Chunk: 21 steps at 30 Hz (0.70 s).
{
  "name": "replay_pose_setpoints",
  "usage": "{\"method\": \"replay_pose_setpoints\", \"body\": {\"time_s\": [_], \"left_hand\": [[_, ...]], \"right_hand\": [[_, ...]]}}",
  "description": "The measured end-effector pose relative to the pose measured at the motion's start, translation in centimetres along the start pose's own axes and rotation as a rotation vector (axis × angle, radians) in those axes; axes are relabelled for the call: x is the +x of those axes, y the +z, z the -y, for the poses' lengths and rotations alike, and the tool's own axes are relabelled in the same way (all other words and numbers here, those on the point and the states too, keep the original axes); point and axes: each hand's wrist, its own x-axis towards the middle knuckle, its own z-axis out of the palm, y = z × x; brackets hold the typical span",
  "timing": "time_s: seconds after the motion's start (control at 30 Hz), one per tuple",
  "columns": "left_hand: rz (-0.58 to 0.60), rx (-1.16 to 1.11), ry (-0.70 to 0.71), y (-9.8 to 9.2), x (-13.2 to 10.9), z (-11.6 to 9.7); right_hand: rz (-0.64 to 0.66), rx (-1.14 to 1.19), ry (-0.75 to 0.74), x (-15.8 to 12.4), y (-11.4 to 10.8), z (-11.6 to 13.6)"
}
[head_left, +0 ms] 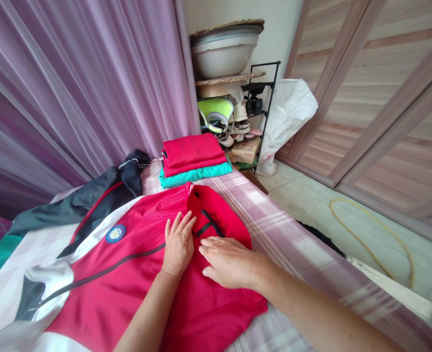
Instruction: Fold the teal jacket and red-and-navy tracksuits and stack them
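A red zip jacket [128, 274] with white side panels and a round blue-and-white badge is spread across the bed. Its collar end, with a dark strip inside, lies toward the right. On the red cloth beside that opening, my left hand [178, 244] rests flat with its fingers extended. My right hand [226, 259] lies just to the right, on the edge of the opening, fingers stretched out and together. Neither hand grips the cloth visibly. Beyond the jacket sits a folded red garment [194, 151] on top of a folded turquoise one [197, 173].
Dark trousers [65, 210] lie crumpled along the left of the checked bedsheet [260, 210]. Past the bed's far edge stands a black shoe rack [263, 112] topped by a large basin [225, 54]. A white plastic bag [287, 112] and a yellow hoop [370, 234] are on the floor.
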Motion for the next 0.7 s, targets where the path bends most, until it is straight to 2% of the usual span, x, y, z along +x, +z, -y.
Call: {"method": "replay_pose_setpoints", "body": {"time_s": [0.1,0.2,0.3,0.37,0.43,0.5,0.6,0.7], "left_hand": [[0.091,-0.045,-0.070,-0.1,0.1,0.3],[0.138,-0.096,-0.126,-0.3,0.2,0.2],[0.147,-0.128,-0.155,-0.7,0.3,-0.2],[0.142,-0.139,-0.150,-0.8,0.3,-0.4],[0.135,-0.141,-0.137,-0.8,0.3,-0.4],[0.132,-0.135,-0.127,-0.7,0.3,-0.4],[0.120,-0.114,-0.095,-0.6,0.1,-0.2],[0.118,-0.096,-0.031,-0.6,0.1,-0.2]], "right_hand": [[0.018,-0.004,-0.033,-0.5,-1.4,0.0],[-0.098,0.010,0.031,-0.8,-3.6,-1.3],[-0.340,-0.006,0.289,0.0,-4.6,-4.5],[-0.450,-0.014,0.481,0.9,-4.2,-7.1],[-0.441,0.038,0.585,2.0,-3.2,-9.4],[-0.367,0.102,0.598,2.8,-2.2,-11.0],[-0.351,0.093,0.605,3.0,-1.7,-12.2],[-0.382,0.022,0.685,2.5,-2.0,-13.1]]}}
